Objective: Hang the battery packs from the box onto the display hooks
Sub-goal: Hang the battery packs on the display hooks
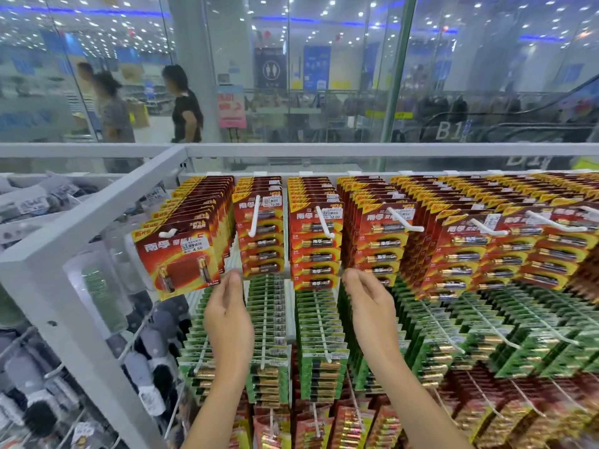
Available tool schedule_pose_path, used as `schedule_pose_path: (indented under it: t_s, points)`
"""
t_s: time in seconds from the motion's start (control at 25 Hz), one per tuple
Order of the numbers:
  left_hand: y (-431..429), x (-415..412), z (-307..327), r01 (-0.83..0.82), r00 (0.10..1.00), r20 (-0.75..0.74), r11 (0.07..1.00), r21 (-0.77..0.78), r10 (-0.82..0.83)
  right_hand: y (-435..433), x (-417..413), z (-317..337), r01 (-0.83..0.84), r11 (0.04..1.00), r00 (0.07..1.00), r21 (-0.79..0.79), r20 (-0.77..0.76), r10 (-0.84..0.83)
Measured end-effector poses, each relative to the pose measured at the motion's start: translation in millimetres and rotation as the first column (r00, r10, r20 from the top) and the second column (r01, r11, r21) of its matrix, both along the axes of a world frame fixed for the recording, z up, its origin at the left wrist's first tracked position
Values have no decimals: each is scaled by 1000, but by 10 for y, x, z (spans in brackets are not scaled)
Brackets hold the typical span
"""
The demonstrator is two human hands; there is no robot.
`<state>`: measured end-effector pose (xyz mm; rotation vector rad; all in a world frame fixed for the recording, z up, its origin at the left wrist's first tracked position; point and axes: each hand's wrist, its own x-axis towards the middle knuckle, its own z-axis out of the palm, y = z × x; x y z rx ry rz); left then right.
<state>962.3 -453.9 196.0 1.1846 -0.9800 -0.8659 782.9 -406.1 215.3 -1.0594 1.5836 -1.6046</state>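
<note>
Hands: two, both raised; left hand (pixel 228 319) relaxed, fingertips at the front red pack's lower corner; right hand (pixel 369 306) loosely curled, holding nothing.
Front red pack (pixel 176 254): hangs on leftmost hook (pixel 167 234); two batteries inside.
Top-row hooks: at least six, all loaded.

Behind a glass wall (pixel 324 76), three people (pixel 186 105) are near a pink sign (pixel 231 106) on a stand; an escalator (pixel 518 121) marked B1 lies right. Grey socks (pixel 155 335) hang lower left beside a white frame (pixel 97 215)
</note>
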Motion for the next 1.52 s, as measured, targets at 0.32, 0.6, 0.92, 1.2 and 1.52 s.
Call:
schedule_pose_path:
  t_s: [0.32,0.6,0.92,1.2,1.52]
  points:
    - [793,-157,-276,150,986,-85,987,52,-145,890,-596,-527,178,967,978,182,73,-193]
    - [1256,-1225,-769,473,881,-124,855,214,-456,2011,-1546,-983,399,857,881,326,125,-457]
    - [2120,-3145,-1190,724,668,-77,622,297,-740,3718,-3010,-1232,702,591,640,399,12,-768]
    - [3097,-4677,-1300,822,491,-28,452,346,-871,5149,-3947,-1512,799,354,418,486,-25,-908]
    - [3759,-6107,-1491,869,262,-11,230,438,-965,5865,-4812,-1765,793,233,272,564,16,-962]
